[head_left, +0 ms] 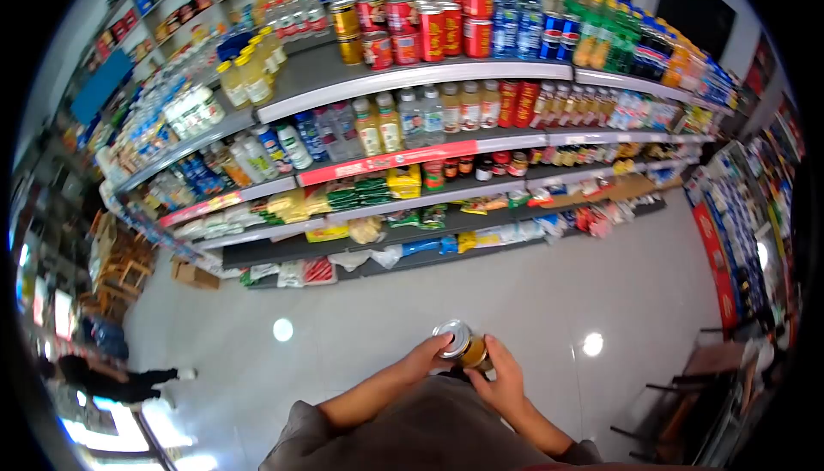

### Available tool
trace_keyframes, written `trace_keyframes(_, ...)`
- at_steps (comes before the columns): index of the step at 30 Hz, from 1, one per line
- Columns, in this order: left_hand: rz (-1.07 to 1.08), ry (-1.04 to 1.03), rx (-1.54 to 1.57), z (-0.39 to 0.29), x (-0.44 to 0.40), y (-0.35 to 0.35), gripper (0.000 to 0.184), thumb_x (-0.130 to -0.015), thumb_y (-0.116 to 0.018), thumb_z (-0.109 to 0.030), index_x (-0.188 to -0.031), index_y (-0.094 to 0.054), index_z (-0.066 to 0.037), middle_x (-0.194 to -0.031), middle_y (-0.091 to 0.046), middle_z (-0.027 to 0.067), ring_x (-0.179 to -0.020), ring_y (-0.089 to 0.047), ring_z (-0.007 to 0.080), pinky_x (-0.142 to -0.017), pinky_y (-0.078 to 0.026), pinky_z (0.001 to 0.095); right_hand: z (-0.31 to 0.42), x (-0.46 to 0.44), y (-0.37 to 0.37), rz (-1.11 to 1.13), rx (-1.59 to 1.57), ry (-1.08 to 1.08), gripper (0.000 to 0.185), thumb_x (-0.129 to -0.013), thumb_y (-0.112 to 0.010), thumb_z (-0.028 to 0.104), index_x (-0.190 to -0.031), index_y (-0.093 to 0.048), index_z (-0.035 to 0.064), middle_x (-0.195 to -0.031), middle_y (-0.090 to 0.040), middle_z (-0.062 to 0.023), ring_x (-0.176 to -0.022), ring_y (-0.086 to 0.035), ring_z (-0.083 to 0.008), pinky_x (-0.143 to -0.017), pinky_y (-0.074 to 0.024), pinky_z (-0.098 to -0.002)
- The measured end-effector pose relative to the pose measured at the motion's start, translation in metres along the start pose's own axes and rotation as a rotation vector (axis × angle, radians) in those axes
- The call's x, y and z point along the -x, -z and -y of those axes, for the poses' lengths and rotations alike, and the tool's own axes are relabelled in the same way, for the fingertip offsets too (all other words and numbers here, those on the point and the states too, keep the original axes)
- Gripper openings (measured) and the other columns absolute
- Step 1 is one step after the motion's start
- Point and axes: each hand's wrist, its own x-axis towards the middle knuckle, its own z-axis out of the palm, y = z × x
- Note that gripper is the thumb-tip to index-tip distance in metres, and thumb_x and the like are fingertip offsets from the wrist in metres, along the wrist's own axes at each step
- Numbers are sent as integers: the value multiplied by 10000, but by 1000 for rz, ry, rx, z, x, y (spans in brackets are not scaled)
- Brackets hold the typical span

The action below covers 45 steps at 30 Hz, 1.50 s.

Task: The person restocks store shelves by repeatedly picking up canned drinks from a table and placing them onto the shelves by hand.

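Note:
Low in front of my body I hold a gold drink can [473,353] with a silver lid, tilted so its top faces up and to the left. My left hand [424,358] grips the lid end, its thumb resting at the lid's edge. Around the lower end on the right, my right hand [501,378] has its fingers closed against the side. The undersides of both hands and the can's far side are hidden. Similar gold cans [347,28] stand stacked on the top shelf beside red cans [439,32].
A long grey shelf unit [412,71] with several tiers of bottles, cans and packets stretches ahead. Tiled floor [360,308] lies between it and me. A brown chair [714,358] is at right, a cardboard box [195,274] at left. Another person [107,377] stands at far left.

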Motion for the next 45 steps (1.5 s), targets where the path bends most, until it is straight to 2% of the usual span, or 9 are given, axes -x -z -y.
trace_keyframes(7,-298,-450,-385,-102,0,21,487,-1062,-449,-387,-1249,-633,23,-1212,-671,85,-1139,-577,166,-1003,-434,329,-12,-146,-46,-13,-207,249,724,-719,-870,25,-1357,-542,-73,-1308,-631,-261,-1177,-657,-375,-999,-526,-392)
trace_keyframes(11,-404,-1003,-136,-154,-21,47,656,-1007,-472,-550,-1311,-559,24,-1306,-621,157,-1210,-595,227,-1063,-433,373,11,-224,-82,52,-278,317,740,-709,-898,71,-1348,-554,-75,-1308,-634,-261,-1188,-655,-364,-998,-521,-386)
trace_keyframes(15,-340,-1287,-14,-216,-43,109,908,-918,-529,-718,-1434,-394,17,-1317,-605,190,-1279,-569,278,-1092,-436,427,34,-289,-141,12,-286,314,733,-735,-882,97,-1368,-553,-69,-1323,-627,-261,-1216,-641,-361,-1010,-512,-388)
trace_keyframes(17,-284,-1386,-114,-257,-49,140,806,-975,-522,-625,-1423,-385,31,-1307,-536,102,-1186,-539,180,-1026,-435,339,52,-325,-164,-57,-273,267,721,-737,-880,91,-1362,-558,-67,-1306,-644,-247,-1207,-651,-330,-1001,-514,-382)
trace_keyframes(19,-152,-1330,-142,-303,-36,153,853,-909,-720,-475,-1455,-294,24,-1314,-517,123,-1222,-515,185,-1056,-419,349,73,-360,-181,-107,-354,164,711,-734,-877,79,-1355,-565,-70,-1284,-660,-240,-1189,-661,-302,-992,-513,-371)
trace_keyframes(22,-326,-1335,-586,-373,-32,159,948,-743,-885,-181,-1456,-298,32,-1335,-549,181,-1250,-551,253,-1061,-444,408,67,-420,-210,-198,-425,181,680,-750,-823,40,-1360,-553,-92,-1247,-676,-237,-1155,-672,-267,-978,-521,-361)
trace_keyframes(33,-322,-1436,-670,-549,-85,154,732,-715,-902,-149,-1272,-450,-6,-1133,-655,139,-998,-687,226,-850,-573,375,86,-585,-217,-451,-607,201,627,-778,-799,55,-1342,-560,-74,-1194,-703,-179,-1141,-662,-209,-988,-516,-345)
trace_keyframes(40,-414,-1520,-682,-576,-119,155,777,-711,-903,-192,-1319,-466,17,-1127,-697,173,-1019,-704,260,-871,-563,395,68,-606,-220,-513,-230,365,619,-822,-722,32,-1381,-496,-106,-1327,-586,-273,-1225,-594,-416,-1024,-485,-427)
trace_keyframes(45,-480,-1491,-746,-586,-128,152,799,-698,-908,-201,-1319,-459,25,-1154,-690,199,-1034,-705,291,-872,-561,404,60,-599,-220,-494,-166,376,585,-843,-659,28,-1384,-486,-110,-1369,-504,-286,-1268,-528,-439,-1068,-442,-446)
